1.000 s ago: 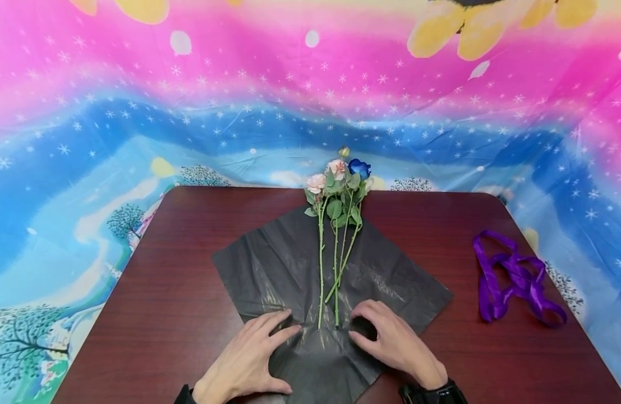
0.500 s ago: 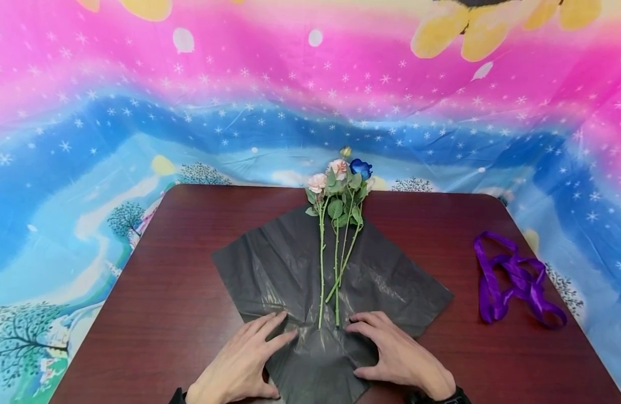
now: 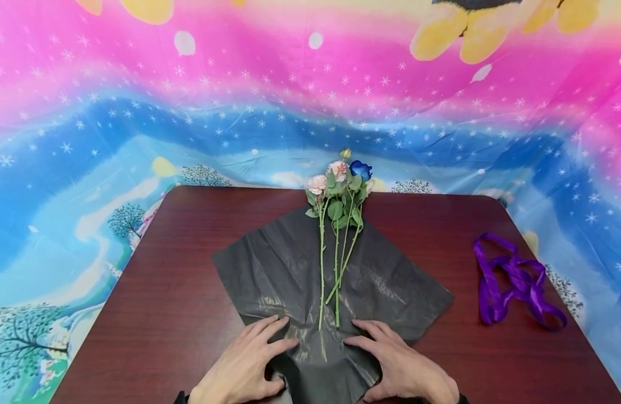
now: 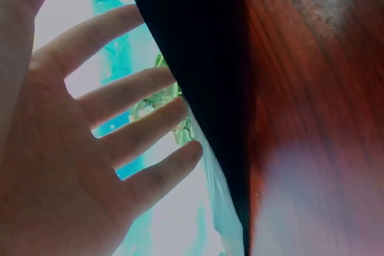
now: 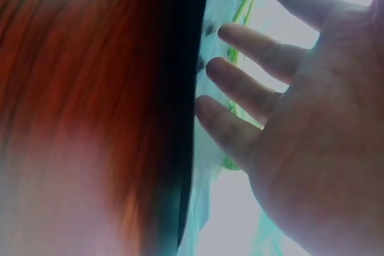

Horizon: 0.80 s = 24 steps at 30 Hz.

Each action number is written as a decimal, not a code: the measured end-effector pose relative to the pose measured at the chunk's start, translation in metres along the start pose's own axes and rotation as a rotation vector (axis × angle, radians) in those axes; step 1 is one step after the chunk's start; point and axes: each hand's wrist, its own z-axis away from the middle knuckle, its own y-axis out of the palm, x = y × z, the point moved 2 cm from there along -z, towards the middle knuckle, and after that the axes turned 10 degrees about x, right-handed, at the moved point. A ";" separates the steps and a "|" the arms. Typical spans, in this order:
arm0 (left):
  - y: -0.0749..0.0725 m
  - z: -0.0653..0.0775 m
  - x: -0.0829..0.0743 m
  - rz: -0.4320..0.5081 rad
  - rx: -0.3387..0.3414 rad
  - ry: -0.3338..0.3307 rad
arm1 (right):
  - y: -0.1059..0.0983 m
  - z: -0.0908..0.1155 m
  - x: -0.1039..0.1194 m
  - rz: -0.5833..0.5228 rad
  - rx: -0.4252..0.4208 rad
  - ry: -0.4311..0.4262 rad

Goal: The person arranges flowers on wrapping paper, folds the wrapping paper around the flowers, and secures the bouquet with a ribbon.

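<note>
A sheet of black wrapping paper (image 3: 270,269) lies on the table with several long-stemmed flowers on it: pink roses (image 3: 317,184), a blue rose (image 3: 360,170) and a small yellowish bud (image 3: 345,152). My left hand (image 3: 244,359) touches the paper's lower left with spread fingers, its thumb by a creased edge. Opposite it, my right hand (image 3: 403,362) rests its fingertips on the lower right part, thumb at the paper's near right edge. Both sit just below the stem ends (image 3: 320,325). Straight, spread fingers (image 4: 150,85) show in the left wrist view, and similar fingers (image 5: 240,82) in the right.
A tangled purple ribbon (image 3: 512,280) lies at the right side of the dark red wooden table (image 3: 164,292). Behind the table hangs a colourful printed cloth (image 3: 270,73). The flower heads reach past the table's far edge.
Both hands have slid slightly toward the near edge along the paper, and the right thumb has spread away from its fingers. The paper's near left part now buckles. Flowers and ribbon stay put.
</note>
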 end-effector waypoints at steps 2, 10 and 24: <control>-0.001 -0.001 -0.001 0.003 -0.020 0.003 | 0.000 0.002 0.001 -0.003 0.011 0.006; -0.002 -0.003 0.000 -0.007 -0.050 0.008 | 0.000 0.004 0.004 0.003 0.033 0.012; -0.004 -0.005 0.000 0.003 -0.142 0.036 | 0.002 0.006 0.003 -0.056 0.033 0.052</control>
